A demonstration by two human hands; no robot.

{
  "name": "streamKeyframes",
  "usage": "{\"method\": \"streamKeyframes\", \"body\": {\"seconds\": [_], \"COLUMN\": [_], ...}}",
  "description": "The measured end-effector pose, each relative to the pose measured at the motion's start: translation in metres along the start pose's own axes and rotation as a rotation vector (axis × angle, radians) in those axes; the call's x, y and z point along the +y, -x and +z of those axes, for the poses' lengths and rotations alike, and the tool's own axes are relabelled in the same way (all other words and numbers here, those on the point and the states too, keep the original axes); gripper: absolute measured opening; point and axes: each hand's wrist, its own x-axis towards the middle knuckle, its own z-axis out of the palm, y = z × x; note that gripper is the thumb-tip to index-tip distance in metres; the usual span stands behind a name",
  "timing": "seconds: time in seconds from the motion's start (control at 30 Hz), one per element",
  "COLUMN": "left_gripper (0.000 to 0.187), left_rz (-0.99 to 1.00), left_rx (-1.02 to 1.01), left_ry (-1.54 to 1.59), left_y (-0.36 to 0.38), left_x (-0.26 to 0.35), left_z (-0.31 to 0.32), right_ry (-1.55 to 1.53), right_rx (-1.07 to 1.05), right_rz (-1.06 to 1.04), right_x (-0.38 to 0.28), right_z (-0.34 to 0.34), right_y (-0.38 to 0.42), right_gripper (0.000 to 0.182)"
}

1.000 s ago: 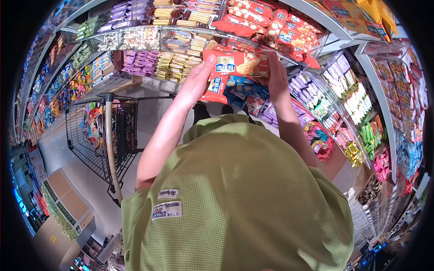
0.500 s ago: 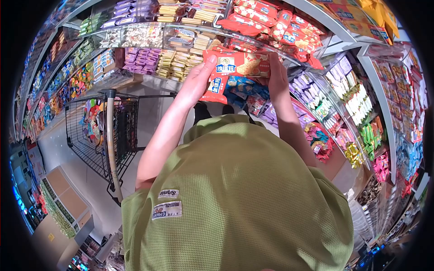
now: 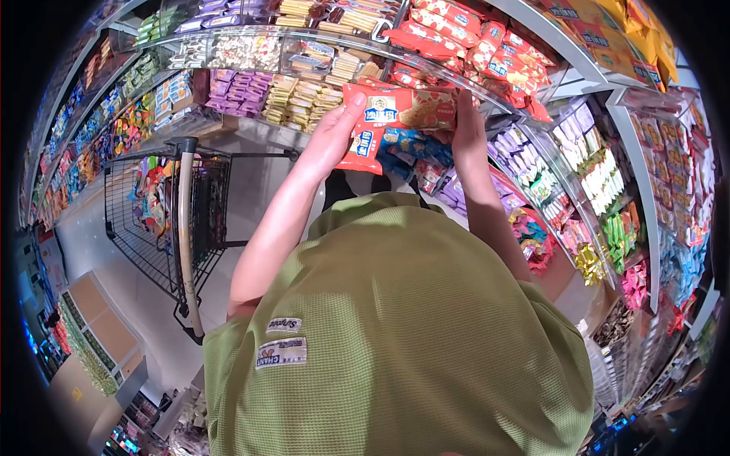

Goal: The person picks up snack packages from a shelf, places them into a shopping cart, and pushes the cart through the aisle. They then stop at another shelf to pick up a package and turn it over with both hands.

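A red snack packet [image 3: 407,109] with a blue and white label is stretched between my two hands, face up. My left hand [image 3: 334,133] grips its left end, the thumb lying on top. The right end rests against the fingers of my right hand [image 3: 468,125], which are pressed together. Just below, near my left hand, a second red packet [image 3: 363,152] shows; whether my fingers also hold it is unclear. Blue packets [image 3: 411,144] lie beneath in a shelf bin.
A black wire shopping cart [image 3: 163,220] with colourful packets inside stands to the left. Shelves of wrapped snacks [image 3: 239,91] curve across the front, and more bins [image 3: 601,175] run down the right. A green shirt [image 3: 403,304] covers my torso.
The shelves and cart have shifted slightly in view as the head turned. Both hands keep their hold on the red packet, nearly in the same place.
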Motion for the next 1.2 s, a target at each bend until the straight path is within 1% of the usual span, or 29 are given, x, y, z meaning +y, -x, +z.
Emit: {"method": "streamKeyframes", "body": {"seconds": [0.1,0.17,0.3,0.37,0.53,0.67,0.7,0.73,0.77,0.8,0.87,0.97,1.03,1.1,1.17,1.2], "left_gripper": [0.049,0.049,0.05,0.05,0.049,0.051,0.05,0.048,0.048,0.048,0.047,0.046,0.045,0.045,0.045,0.046], "left_rz": [0.014,0.029,0.032,0.033,0.049,0.071,0.051,0.033,0.037,0.049,0.061,0.082,0.068,0.045,0.033,0.041], "left_rx": [0.014,0.032,0.053,0.061,0.106,0.091,0.097,0.104,0.104,0.114,0.122,0.095,0.058,0.049,0.038,0.058], "left_ry": [0.022,0.037,0.045,0.064,0.093,0.094,0.107,0.118,0.119,0.116,0.111,0.061,0.048,0.055,0.063,0.057], "left_y": [0.005,0.008,0.013,0.016,0.023,0.025,0.026,0.026,0.026,0.026,0.027,0.023,0.019,0.017,0.01,0.007], "left_x": [0.005,0.007,0.006,0.006,0.009,0.005,0.006,0.006,0.007,0.008,0.007,0.003,0.002,0.005,0.01,0.012], "left_z": [0.0,-0.002,-0.01,-0.013,-0.013,-0.017,-0.017,-0.017,-0.015,-0.012,-0.01,-0.01,-0.011,-0.01,-0.008,-0.008], "right_ry": [0.053,0.01,0.003,0.059,0.042,0.088,0.092,0.065,0.038,0.038,0.0,-0.06,-0.064,-0.069,-0.041,-0.042], "right_rx": [-0.036,-0.015,-0.051,-0.142,-0.219,-0.282,-0.285,-0.233,-0.179,-0.18,-0.117,-0.125,-0.139,-0.143,-0.151,-0.147], "right_rz": [-0.005,0.02,0.002,0.026,-0.012,-0.016,-0.016,0.015,0.045,0.042,-0.056,-0.012,-0.025,-0.035,0.021,0.016], "right_x": [-0.001,-0.012,-0.006,-0.001,0.001,-0.007,-0.007,-0.006,-0.005,-0.006,-0.007,-0.001,0.002,0.005,0.004,0.002], "right_z": [0.005,0.016,0.021,0.017,0.021,0.02,0.021,0.022,0.024,0.026,0.028,0.019,0.015,0.009,0.005,0.004], "right_y": [-0.002,0.001,-0.002,-0.005,-0.006,-0.005,-0.004,-0.002,-0.002,-0.002,0.0,-0.005,-0.01,-0.01,-0.013,-0.016], "right_gripper": [0.054,0.054,0.054,0.055,0.053,0.052,0.052,0.051,0.05,0.05,0.05,0.045,0.044,0.042,0.038,0.038]}}
